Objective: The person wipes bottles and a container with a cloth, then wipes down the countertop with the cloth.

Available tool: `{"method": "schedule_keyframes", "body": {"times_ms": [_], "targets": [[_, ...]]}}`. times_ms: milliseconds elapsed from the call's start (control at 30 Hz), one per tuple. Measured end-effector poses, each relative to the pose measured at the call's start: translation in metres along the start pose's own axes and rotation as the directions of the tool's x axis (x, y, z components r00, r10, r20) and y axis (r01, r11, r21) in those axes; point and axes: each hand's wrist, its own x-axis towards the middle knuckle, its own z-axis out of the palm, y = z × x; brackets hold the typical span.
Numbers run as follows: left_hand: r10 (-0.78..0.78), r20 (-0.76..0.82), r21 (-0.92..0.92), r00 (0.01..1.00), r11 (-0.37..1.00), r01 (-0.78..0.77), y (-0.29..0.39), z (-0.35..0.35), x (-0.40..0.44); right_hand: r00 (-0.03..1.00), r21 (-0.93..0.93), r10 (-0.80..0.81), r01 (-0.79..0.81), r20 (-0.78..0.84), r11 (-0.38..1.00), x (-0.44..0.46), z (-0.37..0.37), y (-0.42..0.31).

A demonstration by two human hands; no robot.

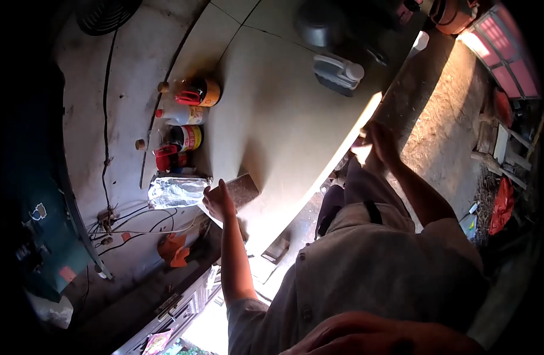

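Note:
My left hand [220,203] reaches to the counter's far left corner, fingers curled at the right end of a shiny silver foil packet [176,193]. Its fingers look closed on the packet's edge. Just right of that hand, a brown block-like box [242,193] sits on the pale tabletop [284,130]. My right hand [375,142] hangs low beside the table's front edge, near my leg. It is in shadow, with a sunlit patch by the fingers, so what it holds, if anything, cannot be made out.
Several sauce bottles [189,139] stand along the wall, one a clear bottle with a red cap [180,113]. A translucent jug [337,74] and a dark metal pot [319,23] are farther along the table. Cables [109,219] run along the wall. A red bag [501,204] lies right.

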Motion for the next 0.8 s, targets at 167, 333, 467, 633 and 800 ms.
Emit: {"method": "schedule_keyframes", "body": {"times_ms": [167, 333, 467, 633, 800], "targets": [[0.023, -0.03, 0.045, 0.999, 0.999, -0.021, -0.007, 0.008, 0.005, 0.997, 0.62, 0.059, -0.01, -0.058, 0.784, 0.105, 0.137, -0.064], [0.145, -0.046, 0.078, 0.988, 0.987, -0.141, -0.014, 0.013, 0.009, 0.944, 0.532, 0.057, 0.134, -0.326, 0.836, 0.241, 0.233, -0.147], [0.197, -0.06, 0.056, 0.979, 0.979, -0.194, -0.023, 0.021, 0.012, 0.803, 0.562, -0.108, 0.499, -0.587, 0.659, 0.343, 0.272, -0.194], [0.045, 0.041, -0.049, 0.998, 0.998, -0.043, -0.003, 0.011, 0.01, 0.676, 0.371, -0.247, 0.631, -0.695, 0.682, 0.468, 0.311, -0.212], [0.08, 0.041, -0.069, 0.996, 0.995, -0.077, -0.015, 0.015, 0.011, 0.804, 0.455, -0.166, 0.478, -0.571, 0.751, 0.426, 0.403, -0.224]]}}
